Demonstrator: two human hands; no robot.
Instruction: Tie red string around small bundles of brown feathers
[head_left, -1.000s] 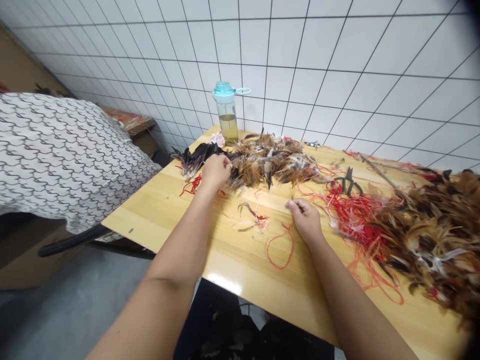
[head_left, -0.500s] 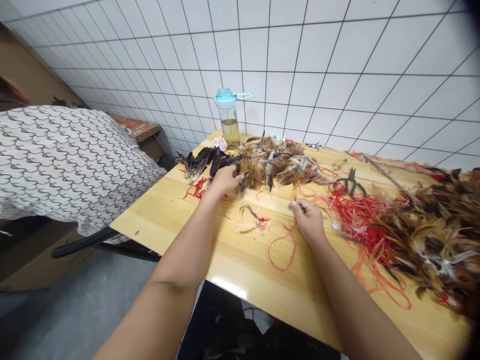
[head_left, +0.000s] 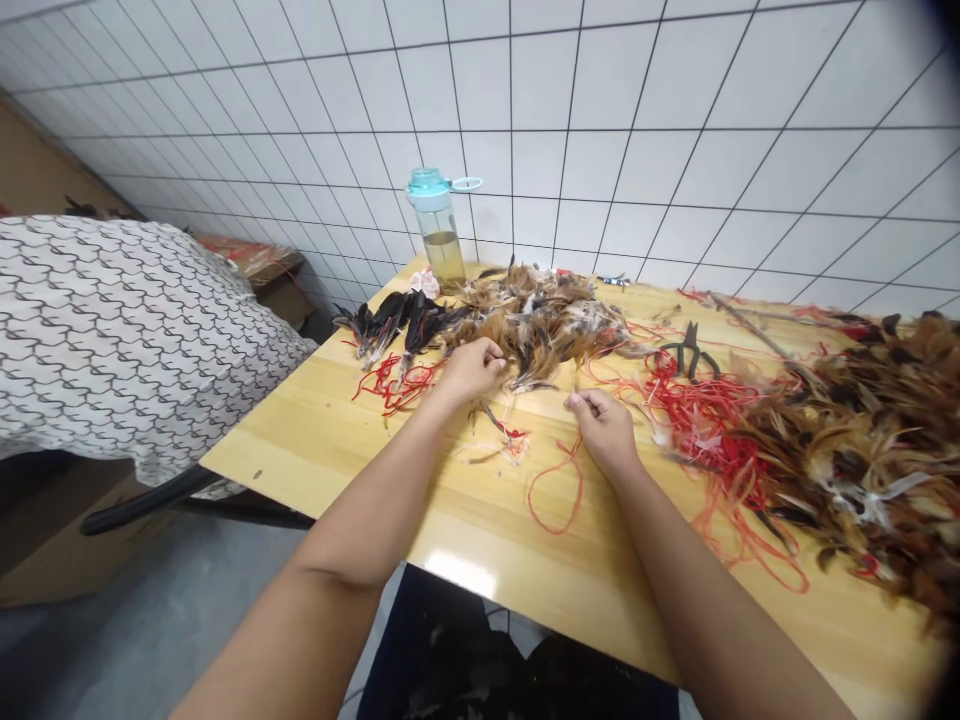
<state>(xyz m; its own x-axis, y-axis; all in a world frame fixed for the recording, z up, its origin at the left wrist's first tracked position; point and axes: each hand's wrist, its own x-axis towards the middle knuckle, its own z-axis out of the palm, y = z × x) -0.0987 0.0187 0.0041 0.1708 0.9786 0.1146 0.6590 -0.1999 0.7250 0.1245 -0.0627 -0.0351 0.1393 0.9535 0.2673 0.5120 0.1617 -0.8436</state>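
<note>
My left hand (head_left: pixel 474 370) has its fingers curled together at the front edge of a pile of brown feathers (head_left: pixel 544 315); what it pinches, if anything, is too small to make out. My right hand (head_left: pixel 606 430) is closed in a pinch on a red cord (head_left: pixel 553 468), which hangs down into a loop on the tabletop. Between the hands lies a small bit of feather with red thread (head_left: pixel 510 435). Bundles of black feathers (head_left: pixel 412 325) and tangled red strings (head_left: pixel 396 385) lie to the left of the brown pile.
A water bottle (head_left: pixel 441 235) stands by the tiled wall. Green-handled pliers (head_left: pixel 690 355) rest beside a heap of red cords (head_left: pixel 705 410) on the right. Further right is a large feather heap (head_left: pixel 877 440). A patterned cloth (head_left: pixel 135 340) covers something left of the table (head_left: pixel 300 450).
My left hand has drawn out of the brown feathers and moved right, towards my right hand. The right hand stays on the red cord. The view has turned slightly right.
</note>
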